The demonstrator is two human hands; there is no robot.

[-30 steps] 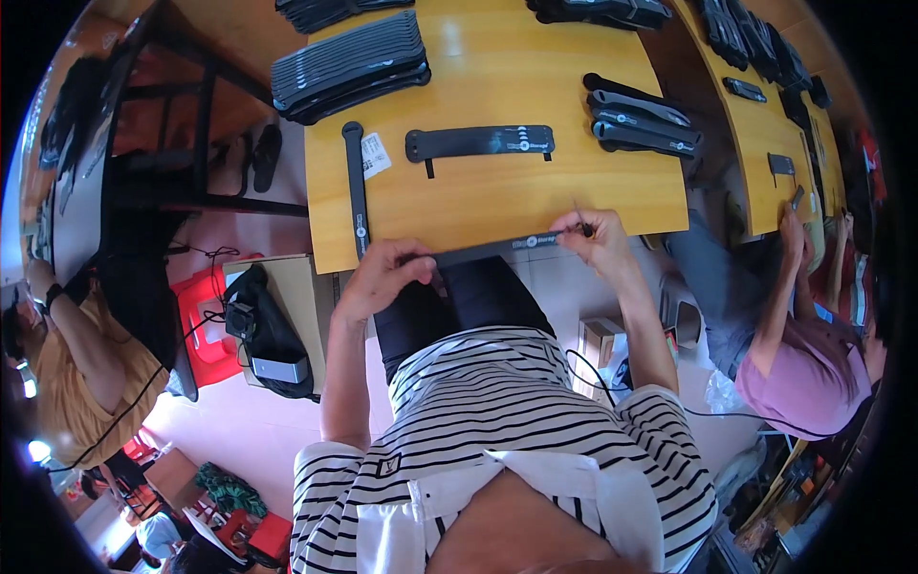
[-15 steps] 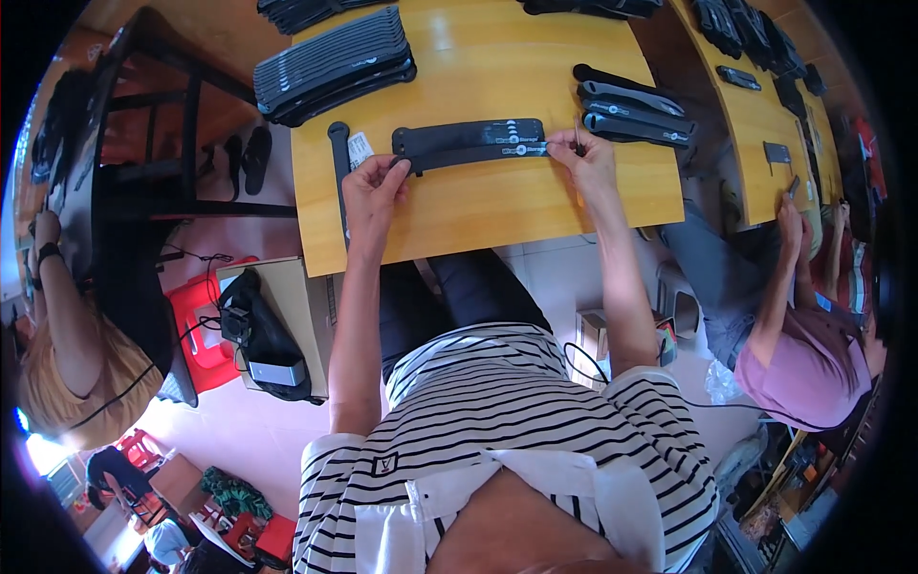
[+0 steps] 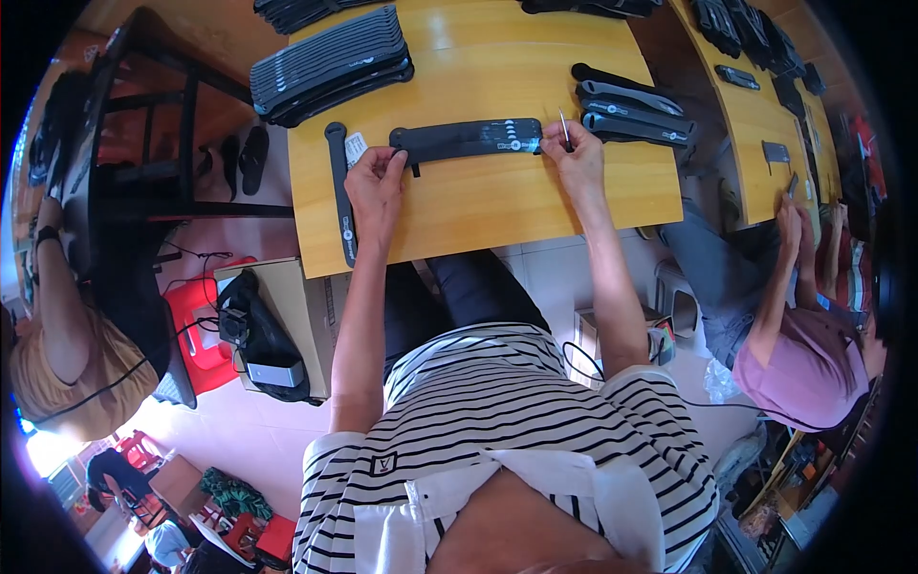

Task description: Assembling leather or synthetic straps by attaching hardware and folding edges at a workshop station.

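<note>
Head view: long black strap point(image 3: 469, 140) lies flat across yellow wooden table point(image 3: 497, 206), near its middle. Left hand point(image 3: 375, 178) pinches strap's left end, fingers closed on it; right hand point(image 3: 574, 158) presses on right end while gripping a thin metal tool point(image 3: 564, 127) upright. Another black strap point(image 3: 338, 191) lies lengthwise just left, w/ small white tag point(image 3: 356, 148) beside it. Stacks of black straps point(image 3: 330, 62) behind, more point(image 3: 631, 103) at right. Risk: tool tip could slip & nick strap or fingers if the strap shifts.
</note>
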